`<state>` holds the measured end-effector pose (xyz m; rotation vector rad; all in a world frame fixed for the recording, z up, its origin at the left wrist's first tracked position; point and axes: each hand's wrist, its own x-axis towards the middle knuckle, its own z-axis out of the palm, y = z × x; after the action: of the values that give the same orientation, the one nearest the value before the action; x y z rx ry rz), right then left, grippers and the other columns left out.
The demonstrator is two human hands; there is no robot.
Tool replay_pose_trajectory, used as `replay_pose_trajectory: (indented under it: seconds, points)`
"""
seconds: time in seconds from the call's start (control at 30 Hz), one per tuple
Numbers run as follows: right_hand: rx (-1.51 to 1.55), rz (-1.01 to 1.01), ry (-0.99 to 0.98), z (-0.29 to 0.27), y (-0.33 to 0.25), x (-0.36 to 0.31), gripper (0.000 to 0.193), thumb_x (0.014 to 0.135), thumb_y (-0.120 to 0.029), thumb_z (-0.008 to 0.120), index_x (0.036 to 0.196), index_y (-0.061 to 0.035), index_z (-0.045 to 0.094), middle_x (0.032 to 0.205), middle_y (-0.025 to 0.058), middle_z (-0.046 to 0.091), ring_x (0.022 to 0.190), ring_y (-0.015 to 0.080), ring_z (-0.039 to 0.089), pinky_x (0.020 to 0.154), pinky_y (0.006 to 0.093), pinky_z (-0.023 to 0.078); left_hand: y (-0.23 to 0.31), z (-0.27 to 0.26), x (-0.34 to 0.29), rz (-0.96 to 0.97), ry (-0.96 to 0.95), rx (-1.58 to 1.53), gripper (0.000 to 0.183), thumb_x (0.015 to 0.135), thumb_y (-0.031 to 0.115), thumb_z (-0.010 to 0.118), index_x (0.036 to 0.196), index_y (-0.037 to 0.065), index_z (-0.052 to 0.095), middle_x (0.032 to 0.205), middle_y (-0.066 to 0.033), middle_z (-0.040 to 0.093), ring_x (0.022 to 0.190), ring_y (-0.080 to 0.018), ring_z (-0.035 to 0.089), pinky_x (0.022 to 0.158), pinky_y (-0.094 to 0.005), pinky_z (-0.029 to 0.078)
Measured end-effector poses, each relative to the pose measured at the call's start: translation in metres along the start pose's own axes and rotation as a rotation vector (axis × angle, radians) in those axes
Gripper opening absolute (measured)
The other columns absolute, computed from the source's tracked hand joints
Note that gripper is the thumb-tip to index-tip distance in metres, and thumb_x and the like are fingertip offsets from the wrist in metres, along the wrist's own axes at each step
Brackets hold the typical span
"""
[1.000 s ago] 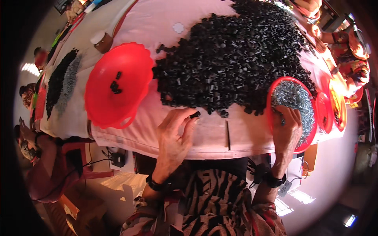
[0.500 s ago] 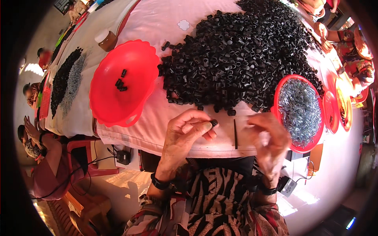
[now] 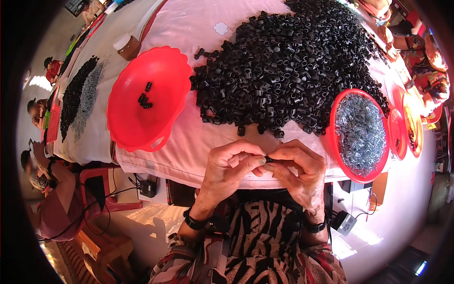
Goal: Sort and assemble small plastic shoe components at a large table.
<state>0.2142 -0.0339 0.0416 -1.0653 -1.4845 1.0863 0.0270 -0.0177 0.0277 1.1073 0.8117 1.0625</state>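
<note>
My left hand [image 3: 231, 163] pinches a small black plastic piece [image 3: 269, 159] between thumb and fingertips, above the near edge of the table. Closed at the fingertips, my right hand [image 3: 301, 171] meets the left at that piece. Whatever sits between the right fingertips is too small and covered to make out. Beyond both hands spreads a large heap of small hollow black plastic pieces [image 3: 283, 71]. To the right stands a red basin [image 3: 334, 124] filled with small silver metal springs [image 3: 360, 135]. A scalloped red basket [image 3: 127, 94] on the left holds a few black pieces [image 3: 144, 100].
A brown jar with a white lid [image 3: 126, 46] stands behind the basket. Farther left lie a black pile [image 3: 78, 94] and a grey pile [image 3: 89, 102] on the cloth. Other people sit along both sides. A red plastic chair [image 3: 97, 182] is at lower left.
My right hand has moved left from beside the spring basin to meet my left hand at the black piece. The thin dark rod lying on the cloth is now hidden.
</note>
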Motion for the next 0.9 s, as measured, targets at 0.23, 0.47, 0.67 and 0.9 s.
replay_pose_trajectory:
  seconds: [0.23,0.47,0.67,0.9]
  points:
    - [-0.016,-0.014,0.005,-0.002,0.0,0.002,0.021,0.082,0.013,0.07,0.101,0.0046,0.067,0.098,0.0117,0.065,0.084,0.0173,0.073,0.067,0.0247,0.06,0.007,0.004,0.0,-0.078,-0.007,0.089,0.015,0.095,-0.005,0.062,0.109,-0.008,0.063,0.093,-0.009,0.067,0.083,-0.0127,0.067,0.075,-0.0255,0.056]
    - [-0.214,-0.072,0.129,-0.006,0.001,-0.001,0.023,0.08,0.001,0.078,0.099,0.0028,0.066,0.091,0.0103,0.065,0.067,0.0144,0.066,0.056,0.0264,0.053,0.001,-0.005,-0.001,-0.042,-0.069,0.078,0.018,0.094,-0.004,0.063,0.112,-0.007,0.063,0.094,-0.0085,0.066,0.082,-0.0115,0.065,0.075,-0.0255,0.056]
    - [-0.645,0.084,0.149,-0.009,-0.003,-0.014,0.03,0.077,-0.015,0.081,0.096,-0.004,0.06,0.083,0.0089,0.06,0.064,0.0229,0.063,0.055,0.0349,0.051,0.008,-0.005,-0.001,-0.106,0.123,0.184,0.016,0.096,0.0,0.062,0.112,-0.004,0.063,0.089,-0.005,0.067,0.079,-0.0097,0.065,0.07,-0.0233,0.055]
    - [-0.835,0.138,0.08,-0.004,-0.013,-0.016,0.024,0.078,-0.007,0.071,0.096,-0.006,0.056,0.085,0.0125,0.059,0.075,0.034,0.065,0.06,0.0453,0.051,0.01,0.0,-0.001,-0.093,0.135,0.262,0.017,0.096,0.0,0.061,0.112,-0.002,0.064,0.089,-0.0045,0.066,0.077,-0.0095,0.063,0.07,-0.0238,0.054]
